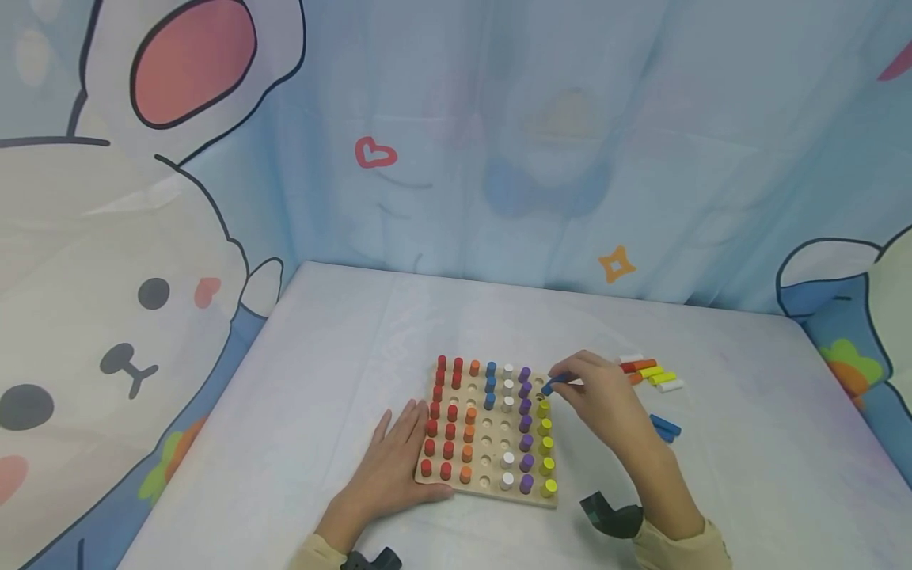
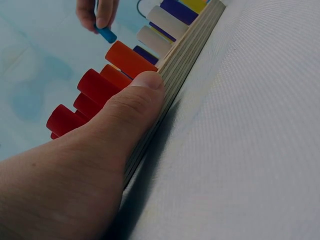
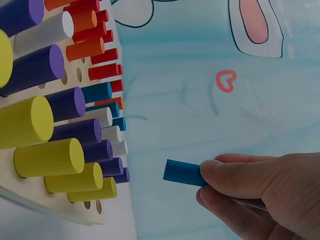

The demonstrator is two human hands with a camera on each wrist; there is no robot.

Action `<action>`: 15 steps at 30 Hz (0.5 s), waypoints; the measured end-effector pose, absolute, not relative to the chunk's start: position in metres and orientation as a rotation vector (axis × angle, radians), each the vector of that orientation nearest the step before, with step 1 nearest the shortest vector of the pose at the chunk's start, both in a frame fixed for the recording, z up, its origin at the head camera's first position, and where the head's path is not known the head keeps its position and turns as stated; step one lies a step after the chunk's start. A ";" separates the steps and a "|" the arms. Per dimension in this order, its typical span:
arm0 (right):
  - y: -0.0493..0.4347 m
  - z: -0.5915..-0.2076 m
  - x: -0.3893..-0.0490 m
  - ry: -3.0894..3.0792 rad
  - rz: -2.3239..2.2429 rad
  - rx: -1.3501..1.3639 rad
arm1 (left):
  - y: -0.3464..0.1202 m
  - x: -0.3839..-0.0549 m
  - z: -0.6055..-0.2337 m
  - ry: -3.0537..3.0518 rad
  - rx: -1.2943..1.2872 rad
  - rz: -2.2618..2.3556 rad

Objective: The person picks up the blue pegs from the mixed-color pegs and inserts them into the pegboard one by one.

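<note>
A wooden pegboard (image 1: 492, 494) lies on the table, with rows of red, orange, blue, white, purple and yellow pegs standing in its holes. My left hand (image 1: 399, 459) rests at its left side, fingers extended, while the thumb (image 2: 142, 92) lies against the near edge. Between thumb and fingers, my right hand (image 1: 598, 392) pinches a blue peg (image 3: 182, 172), held tilted over the board's far right corner. Below that peg, in the yellow column, bare holes (image 3: 98, 206) show in the right wrist view. Other bare holes are among the orange, blue and white columns.
Right of the board lie loose orange, yellow (image 1: 663, 378) and white pegs (image 1: 671, 386). Loose blue pegs (image 1: 666, 426) lie nearer, beside the right forearm. A white cloth covers the table (image 1: 342, 340); a printed curtain (image 1: 456, 214) hangs behind it.
</note>
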State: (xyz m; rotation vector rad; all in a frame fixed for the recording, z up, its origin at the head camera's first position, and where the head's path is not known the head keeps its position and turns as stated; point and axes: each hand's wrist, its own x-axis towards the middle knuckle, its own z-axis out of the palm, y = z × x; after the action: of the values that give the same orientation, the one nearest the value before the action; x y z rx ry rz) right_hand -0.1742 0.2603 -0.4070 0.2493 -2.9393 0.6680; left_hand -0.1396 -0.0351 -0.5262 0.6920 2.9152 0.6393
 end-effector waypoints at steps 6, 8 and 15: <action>0.256 -0.407 -0.172 -2.925 0.649 0.281 | -0.036 -0.140 -0.526 2.916 0.696 0.641; 0.255 -0.407 -0.172 -2.927 0.648 0.286 | -0.036 -0.140 -0.527 2.917 0.695 0.636; 0.249 -0.407 -0.170 -2.930 0.646 0.297 | -0.035 -0.140 -0.528 2.903 0.691 0.647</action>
State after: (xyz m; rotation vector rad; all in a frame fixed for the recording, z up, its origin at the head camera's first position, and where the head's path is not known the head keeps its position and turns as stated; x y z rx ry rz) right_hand -0.1697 0.2495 -0.4072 0.2967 -2.9301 0.6457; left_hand -0.1400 -0.0353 -0.5279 0.6908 2.9025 0.6471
